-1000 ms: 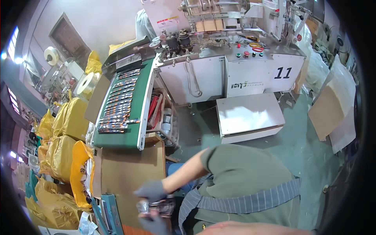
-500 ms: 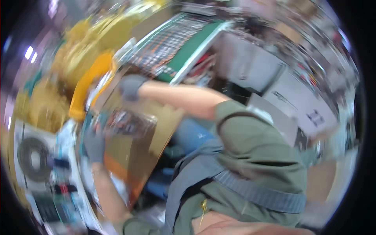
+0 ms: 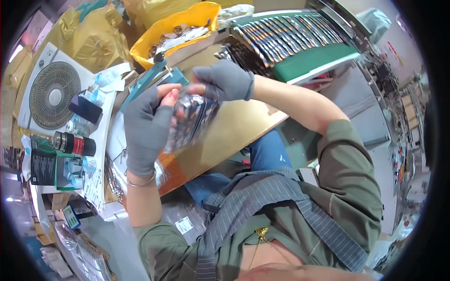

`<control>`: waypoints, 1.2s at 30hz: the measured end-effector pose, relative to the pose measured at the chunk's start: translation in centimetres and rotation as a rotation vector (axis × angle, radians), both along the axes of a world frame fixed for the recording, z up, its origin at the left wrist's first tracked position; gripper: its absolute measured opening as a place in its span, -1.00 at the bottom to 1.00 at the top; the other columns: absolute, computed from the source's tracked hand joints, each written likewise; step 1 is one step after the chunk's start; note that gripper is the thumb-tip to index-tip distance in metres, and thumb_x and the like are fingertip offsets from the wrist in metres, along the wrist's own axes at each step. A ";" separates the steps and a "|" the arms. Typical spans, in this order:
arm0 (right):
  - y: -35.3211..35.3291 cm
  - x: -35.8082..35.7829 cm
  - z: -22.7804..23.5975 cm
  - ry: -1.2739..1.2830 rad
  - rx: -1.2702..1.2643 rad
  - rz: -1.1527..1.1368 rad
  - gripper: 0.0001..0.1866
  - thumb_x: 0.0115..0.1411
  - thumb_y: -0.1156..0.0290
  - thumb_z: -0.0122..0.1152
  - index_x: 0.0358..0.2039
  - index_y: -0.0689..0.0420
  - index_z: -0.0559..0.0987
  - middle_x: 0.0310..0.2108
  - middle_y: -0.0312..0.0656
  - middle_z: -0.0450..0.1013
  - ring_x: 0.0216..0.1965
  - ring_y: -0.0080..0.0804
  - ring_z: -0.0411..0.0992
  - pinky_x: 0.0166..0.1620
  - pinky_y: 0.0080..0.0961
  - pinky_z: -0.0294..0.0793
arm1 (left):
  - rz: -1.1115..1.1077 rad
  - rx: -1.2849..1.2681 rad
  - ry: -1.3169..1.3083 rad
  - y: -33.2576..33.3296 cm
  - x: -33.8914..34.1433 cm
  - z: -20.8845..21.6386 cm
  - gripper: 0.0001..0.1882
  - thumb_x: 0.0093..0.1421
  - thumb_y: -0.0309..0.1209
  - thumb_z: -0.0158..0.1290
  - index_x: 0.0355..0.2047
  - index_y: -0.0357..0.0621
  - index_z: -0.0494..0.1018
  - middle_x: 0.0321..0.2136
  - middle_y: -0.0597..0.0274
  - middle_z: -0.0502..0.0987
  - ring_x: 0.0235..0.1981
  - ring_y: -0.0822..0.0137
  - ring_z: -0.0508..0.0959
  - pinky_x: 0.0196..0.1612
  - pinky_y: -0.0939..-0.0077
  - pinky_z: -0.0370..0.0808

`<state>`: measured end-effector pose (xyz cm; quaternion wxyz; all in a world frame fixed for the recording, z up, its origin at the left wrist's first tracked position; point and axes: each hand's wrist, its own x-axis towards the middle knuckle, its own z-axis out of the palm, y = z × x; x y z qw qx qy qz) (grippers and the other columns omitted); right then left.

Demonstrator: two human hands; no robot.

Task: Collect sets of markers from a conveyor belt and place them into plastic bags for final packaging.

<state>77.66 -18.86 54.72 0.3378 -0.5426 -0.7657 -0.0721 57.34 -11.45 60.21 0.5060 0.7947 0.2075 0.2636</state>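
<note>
A clear plastic bag (image 3: 193,117) filled with dark, slim pieces hangs between my hands, a little blurred. My left hand (image 3: 151,124), in a grey fingerless glove, has its thumb and fingers closed on the bag's upper left edge. At the top of the bag, my right hand (image 3: 226,80), gloved the same way, pinches the plastic; part of its grip is hidden. Just beyond my left hand stands a teal metal device (image 3: 176,78). A pile of dark slim pieces (image 3: 241,58) lies past my right hand.
Rows of dark strips (image 3: 290,35) lie on a green conveyor belt (image 3: 314,61) at the far right. Behind the tan worktable (image 3: 225,136) sits a yellow sack (image 3: 140,49). On the left are a fan (image 3: 55,95), a black bottle (image 3: 75,144) and a phone (image 3: 86,108).
My hands have come together and now lift the filled bag off the worktable, where it lay before. The view has turned and become sharper.
</note>
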 end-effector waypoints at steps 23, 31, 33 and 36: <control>24.6 3.0 -11.6 0.044 -0.217 -0.633 -0.79 0.08 0.21 0.04 -0.48 0.08 0.49 -0.45 -0.09 0.47 -0.39 -0.10 0.47 -0.35 -0.21 0.43 | 0.529 -0.815 -0.237 15.2 1.6 -20.1 -0.55 -0.09 -0.55 0.22 -0.12 -0.31 0.44 -0.26 0.19 0.53 -0.31 0.32 0.53 -0.21 0.47 0.49; 25.3 3.1 -13.0 0.118 -0.148 -0.635 -0.83 0.06 0.26 0.01 -0.53 0.06 0.48 -0.50 -0.11 0.47 -0.47 -0.11 0.46 -0.43 -0.21 0.43 | 0.492 -0.758 -0.195 15.6 1.2 -20.7 -0.57 -0.08 -0.51 0.22 -0.14 -0.35 0.44 -0.23 0.23 0.51 -0.27 0.37 0.49 -0.14 0.50 0.43; 25.1 3.4 -12.9 0.121 -0.149 -0.642 -0.83 0.06 0.27 0.01 -0.52 0.06 0.48 -0.50 -0.11 0.47 -0.47 -0.11 0.46 -0.44 -0.20 0.42 | 0.446 -0.781 -0.218 15.8 1.5 -20.8 -0.57 -0.07 -0.50 0.21 -0.14 -0.36 0.44 -0.23 0.21 0.51 -0.26 0.37 0.49 -0.13 0.51 0.43; 23.6 3.0 -11.5 0.155 -0.246 -0.647 -0.77 0.11 0.18 0.01 -0.38 0.05 0.49 -0.41 -0.08 0.49 -0.38 -0.08 0.48 -0.33 -0.20 0.44 | 0.508 -0.703 -0.148 14.5 1.7 -18.8 -0.56 -0.06 -0.48 0.21 -0.14 -0.37 0.44 -0.23 0.19 0.51 -0.26 0.36 0.50 -0.13 0.52 0.43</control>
